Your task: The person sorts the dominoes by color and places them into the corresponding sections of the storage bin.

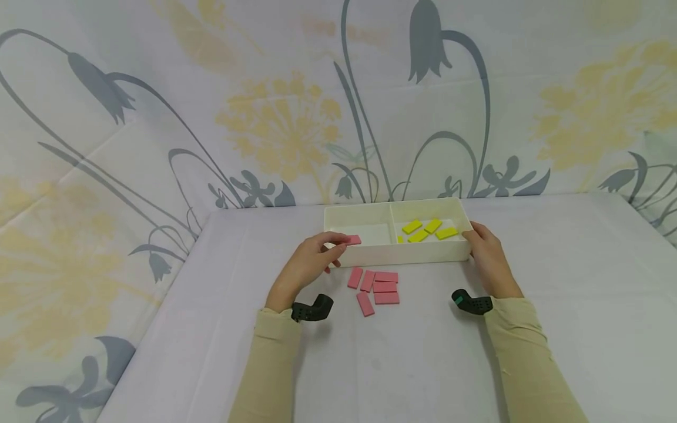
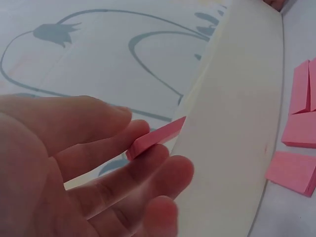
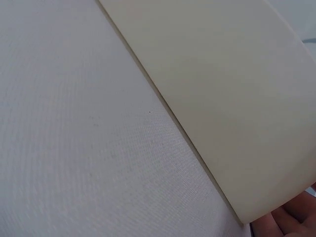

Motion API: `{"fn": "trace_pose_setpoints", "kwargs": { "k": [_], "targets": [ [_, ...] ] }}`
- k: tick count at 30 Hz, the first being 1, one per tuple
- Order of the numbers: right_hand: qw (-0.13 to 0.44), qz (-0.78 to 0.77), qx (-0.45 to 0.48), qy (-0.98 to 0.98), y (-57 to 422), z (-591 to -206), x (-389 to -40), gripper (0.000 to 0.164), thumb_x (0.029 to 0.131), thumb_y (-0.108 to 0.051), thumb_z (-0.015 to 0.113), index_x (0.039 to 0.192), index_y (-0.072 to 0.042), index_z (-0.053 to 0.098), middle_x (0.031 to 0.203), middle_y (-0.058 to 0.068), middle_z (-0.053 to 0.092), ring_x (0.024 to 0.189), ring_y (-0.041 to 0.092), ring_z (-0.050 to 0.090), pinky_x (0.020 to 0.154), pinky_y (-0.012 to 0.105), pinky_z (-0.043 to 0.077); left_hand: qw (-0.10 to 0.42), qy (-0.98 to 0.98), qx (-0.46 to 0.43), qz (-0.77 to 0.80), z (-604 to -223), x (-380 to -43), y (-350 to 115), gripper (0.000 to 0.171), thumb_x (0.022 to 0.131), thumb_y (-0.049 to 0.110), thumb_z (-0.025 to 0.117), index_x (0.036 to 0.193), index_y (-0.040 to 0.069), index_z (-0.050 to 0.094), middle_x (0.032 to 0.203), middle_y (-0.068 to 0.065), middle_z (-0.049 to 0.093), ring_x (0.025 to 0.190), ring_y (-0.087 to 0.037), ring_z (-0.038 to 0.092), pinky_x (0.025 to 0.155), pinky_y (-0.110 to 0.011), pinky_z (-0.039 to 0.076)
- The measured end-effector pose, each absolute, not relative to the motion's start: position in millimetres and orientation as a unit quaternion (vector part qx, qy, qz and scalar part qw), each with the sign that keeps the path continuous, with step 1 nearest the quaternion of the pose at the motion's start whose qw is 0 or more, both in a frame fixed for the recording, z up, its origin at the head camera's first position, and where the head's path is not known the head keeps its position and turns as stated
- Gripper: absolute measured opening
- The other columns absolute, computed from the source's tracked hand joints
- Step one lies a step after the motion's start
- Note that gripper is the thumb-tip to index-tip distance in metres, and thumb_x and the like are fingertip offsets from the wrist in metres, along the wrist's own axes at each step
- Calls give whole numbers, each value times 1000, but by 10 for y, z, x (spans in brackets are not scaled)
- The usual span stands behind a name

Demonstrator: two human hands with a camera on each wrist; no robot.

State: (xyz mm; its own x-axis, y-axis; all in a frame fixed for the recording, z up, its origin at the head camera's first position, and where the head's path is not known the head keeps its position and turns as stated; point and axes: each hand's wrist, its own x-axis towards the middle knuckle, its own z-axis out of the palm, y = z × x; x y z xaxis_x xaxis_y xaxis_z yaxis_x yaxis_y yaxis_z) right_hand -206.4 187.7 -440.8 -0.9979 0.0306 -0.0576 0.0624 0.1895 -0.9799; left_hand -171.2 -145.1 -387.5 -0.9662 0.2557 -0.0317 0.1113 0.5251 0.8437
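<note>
My left hand (image 1: 308, 258) pinches a flat pink block (image 1: 353, 239) over the front wall of a white two-compartment tray (image 1: 412, 254), at its left compartment. In the left wrist view the pink block (image 2: 157, 138) sits between the fingers, slanted, its far end by the tray wall (image 2: 232, 113). My right hand (image 1: 491, 258) grips the tray's right end, thumb near the front corner; in the right wrist view only a few fingers (image 3: 289, 219) show past the tray's corner. Several yellow blocks (image 1: 446, 233) lie in the right compartment.
Several pink blocks (image 1: 385, 287) lie loosely grouped on the white tablecloth (image 1: 407, 364), in front of the tray. A divider (image 1: 392, 223) splits the tray. Behind the table hangs a flower-patterned cloth (image 1: 296, 117). Each wrist wears a black device (image 1: 312, 308).
</note>
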Motion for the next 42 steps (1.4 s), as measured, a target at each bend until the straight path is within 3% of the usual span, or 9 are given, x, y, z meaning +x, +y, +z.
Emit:
{"fn": "trace_pose_setpoints", "kwargs": {
  "k": [5, 13, 21, 26, 30, 36, 42],
  "targets": [
    [15, -633, 34, 773, 1883, -4417, -2066, 58, 95, -36, 30, 141, -3, 20, 143, 15, 23, 124, 28, 28, 102, 44, 24, 73, 866, 91, 485, -3876, -1712, -1430, 28, 90, 33, 52, 116, 26, 57, 97, -4, 58, 80, -32, 58, 71, -48, 46],
    [3, -630, 30, 776, 1880, -4417, -2069, 56, 95, -34, 30, 140, -1, 22, 142, 17, 25, 123, 28, 29, 101, 45, 24, 75, 852, 86, 511, -3916, -1736, -1419, 30, 89, 35, 53, 117, 26, 57, 107, 4, 55, 78, -31, 60, 71, -49, 45],
    [12, -632, 34, 775, 1875, -4398, -2063, 57, 95, -35, 30, 141, -3, 20, 143, 15, 23, 124, 28, 28, 102, 44, 24, 113, 836, 89, 530, -3940, -1741, -1371, 34, 90, 35, 52, 121, 23, 55, 104, -3, 58, 84, -31, 59, 63, -35, 48],
    [11, -631, 35, 775, 1881, -4410, -2061, 57, 95, -35, 30, 141, -3, 20, 143, 16, 23, 124, 29, 27, 102, 45, 23, 130, 826, 99, 539, -3830, -1655, -1324, 36, 91, 30, 50, 125, 17, 52, 102, -14, 59, 87, -36, 56, 70, -45, 47],
    [17, -627, 33, 778, 1890, -4434, -2053, 58, 95, -36, 31, 141, -3, 20, 143, 15, 23, 125, 29, 26, 102, 45, 22, 132, 823, 103, 543, -3786, -1599, -1294, 36, 92, 26, 49, 125, 13, 51, 106, -14, 58, 88, -38, 55, 72, -50, 45],
    [9, -618, 29, 785, 1896, -4438, -2060, 57, 95, -37, 30, 141, -3, 22, 142, 15, 24, 124, 29, 28, 101, 46, 23, 119, 838, 101, 523, -3973, -1711, -1296, 34, 90, 33, 51, 123, 23, 53, 96, -10, 62, 80, -30, 59, 69, -44, 46],
    [6, -618, 32, 786, 1895, -4430, -2070, 57, 95, -37, 30, 140, -3, 22, 142, 15, 25, 124, 29, 28, 101, 46, 24, 119, 854, 96, 498, -4042, -1761, -1300, 34, 88, 40, 51, 121, 32, 53, 88, -7, 64, 73, -30, 59, 73, -40, 43]
  ]
}}
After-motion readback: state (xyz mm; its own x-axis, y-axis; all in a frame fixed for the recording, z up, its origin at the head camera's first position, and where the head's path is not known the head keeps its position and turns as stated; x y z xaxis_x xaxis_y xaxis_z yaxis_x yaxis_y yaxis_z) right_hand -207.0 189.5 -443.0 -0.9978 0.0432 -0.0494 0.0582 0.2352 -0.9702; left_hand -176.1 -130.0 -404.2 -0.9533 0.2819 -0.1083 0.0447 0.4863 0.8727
